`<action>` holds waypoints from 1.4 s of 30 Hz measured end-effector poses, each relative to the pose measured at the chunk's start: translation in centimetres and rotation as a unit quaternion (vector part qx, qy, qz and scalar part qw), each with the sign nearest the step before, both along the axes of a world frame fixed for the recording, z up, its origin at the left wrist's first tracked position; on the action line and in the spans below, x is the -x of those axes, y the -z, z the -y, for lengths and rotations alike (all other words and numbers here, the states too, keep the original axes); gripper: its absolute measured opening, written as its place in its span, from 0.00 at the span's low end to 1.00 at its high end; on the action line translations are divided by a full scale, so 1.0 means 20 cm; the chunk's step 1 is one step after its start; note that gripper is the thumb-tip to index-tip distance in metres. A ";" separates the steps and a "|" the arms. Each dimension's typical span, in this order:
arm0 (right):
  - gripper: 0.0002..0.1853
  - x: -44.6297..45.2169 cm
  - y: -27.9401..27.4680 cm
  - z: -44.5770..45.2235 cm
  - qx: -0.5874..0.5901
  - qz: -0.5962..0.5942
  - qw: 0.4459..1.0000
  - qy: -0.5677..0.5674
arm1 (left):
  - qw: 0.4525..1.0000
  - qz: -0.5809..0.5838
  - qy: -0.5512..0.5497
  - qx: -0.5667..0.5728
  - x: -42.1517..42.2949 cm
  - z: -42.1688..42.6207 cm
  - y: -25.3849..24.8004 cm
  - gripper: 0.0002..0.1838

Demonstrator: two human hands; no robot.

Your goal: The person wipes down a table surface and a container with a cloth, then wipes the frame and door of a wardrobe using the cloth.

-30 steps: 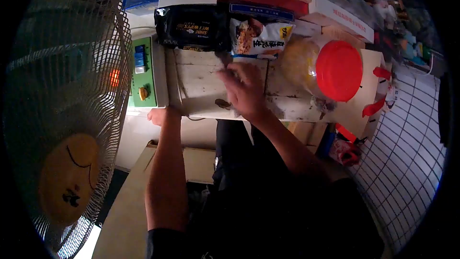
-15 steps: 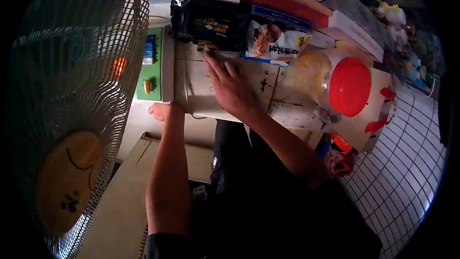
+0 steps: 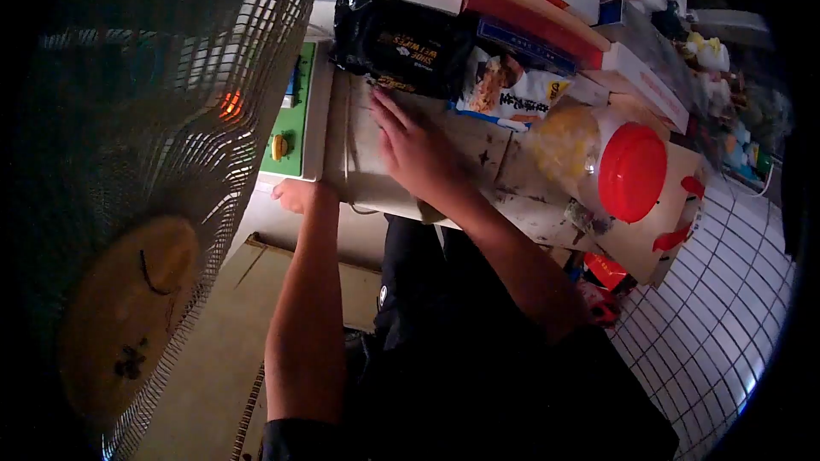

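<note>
My right hand (image 3: 420, 154) lies over the white worktop (image 3: 521, 154), its fingers stretched out, with fingertips close to the lower edge of a black pack of shoe wet wipes (image 3: 406, 47). I cannot tell whether they touch the pack. At the front corner of a white-edged green board (image 3: 290, 141), my left hand (image 3: 299, 195) is curled in; most of its fingers are hidden, and so is anything in them. A small yellow object (image 3: 279, 148) and a partly hidden blue-and-white item (image 3: 291, 85) rest on the board.
Right of the wipes are a white food packet (image 3: 512, 90) and a clear jar with a red lid (image 3: 632, 172). Several boxes (image 3: 538, 13) line the back. Mesh netting (image 3: 248, 60) hangs at left, with a round wooden board (image 3: 128, 307) behind it. White wire grid (image 3: 709, 290) stands at right.
The whole view has shifted, so the worktop items sit farther right. My right hand keeps nearly the same place by the wipes pack, and my left hand stays at the board's corner.
</note>
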State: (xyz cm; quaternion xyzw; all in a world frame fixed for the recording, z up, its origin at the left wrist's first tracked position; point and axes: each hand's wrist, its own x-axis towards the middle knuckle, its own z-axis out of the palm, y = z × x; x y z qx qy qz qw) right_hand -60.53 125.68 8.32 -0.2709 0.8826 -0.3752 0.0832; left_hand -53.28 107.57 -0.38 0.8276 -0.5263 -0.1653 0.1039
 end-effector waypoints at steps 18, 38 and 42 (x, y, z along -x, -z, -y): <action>0.31 0.02 -0.13 -0.05 -0.091 0.051 0.994 -0.018 | 0.997 0.014 -0.012 -0.071 0.04 0.01 -0.10 0.26; 0.28 -0.05 -0.05 -0.12 -0.112 0.027 0.993 -0.002 | 1.000 -0.023 -0.015 0.001 0.00 0.02 0.02 0.32; 0.25 -0.05 0.01 -0.10 -0.049 -0.057 0.996 0.045 | 0.985 -0.121 -0.120 -0.011 0.02 0.01 -0.07 0.33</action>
